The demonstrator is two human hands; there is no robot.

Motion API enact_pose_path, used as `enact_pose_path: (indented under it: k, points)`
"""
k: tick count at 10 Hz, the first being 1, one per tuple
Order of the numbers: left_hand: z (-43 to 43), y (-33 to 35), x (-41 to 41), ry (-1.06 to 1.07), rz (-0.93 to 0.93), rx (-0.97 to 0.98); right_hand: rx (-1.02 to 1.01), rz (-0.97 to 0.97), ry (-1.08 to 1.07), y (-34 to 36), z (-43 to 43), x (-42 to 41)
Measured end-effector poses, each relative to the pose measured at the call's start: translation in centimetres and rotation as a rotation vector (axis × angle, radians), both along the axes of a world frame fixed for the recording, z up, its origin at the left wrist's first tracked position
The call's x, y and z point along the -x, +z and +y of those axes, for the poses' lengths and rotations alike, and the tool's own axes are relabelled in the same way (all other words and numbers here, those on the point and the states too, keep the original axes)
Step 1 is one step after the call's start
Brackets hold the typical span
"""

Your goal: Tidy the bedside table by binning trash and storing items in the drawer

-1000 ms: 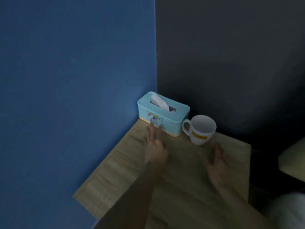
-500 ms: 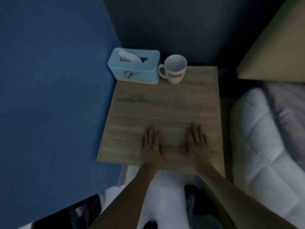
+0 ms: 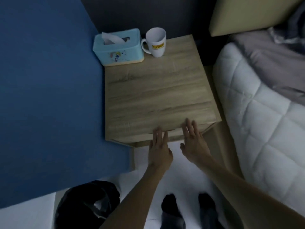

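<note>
Head view: at lower centre, the left hand (image 3: 159, 149) and right hand (image 3: 194, 142) are flat with straight fingers, holding nothing, fingertips at the bedside table's (image 3: 156, 96) front edge. The tissue box (image 3: 118, 48) and mug (image 3: 156, 42) stand upper centre, well apart from them. Earlier both palms lay farther onto the tabletop.

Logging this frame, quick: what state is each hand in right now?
Left hand: open, fingers straight at the front edge of the bedside table, holding nothing.
Right hand: open, fingers straight at the same edge, holding nothing.
</note>
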State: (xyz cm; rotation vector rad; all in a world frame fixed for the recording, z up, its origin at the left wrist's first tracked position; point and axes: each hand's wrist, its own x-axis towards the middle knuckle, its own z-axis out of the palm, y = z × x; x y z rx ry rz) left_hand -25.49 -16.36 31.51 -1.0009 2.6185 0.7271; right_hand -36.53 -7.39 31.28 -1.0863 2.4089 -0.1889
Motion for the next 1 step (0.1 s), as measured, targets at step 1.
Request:
enact_pose_path:
  k: [1]
  points:
    - [2.25, 1.17, -1.9, 0.02, -0.022, -0.096, -0.032, 0.031, 0.039, 0.76, 1.16, -1.74]
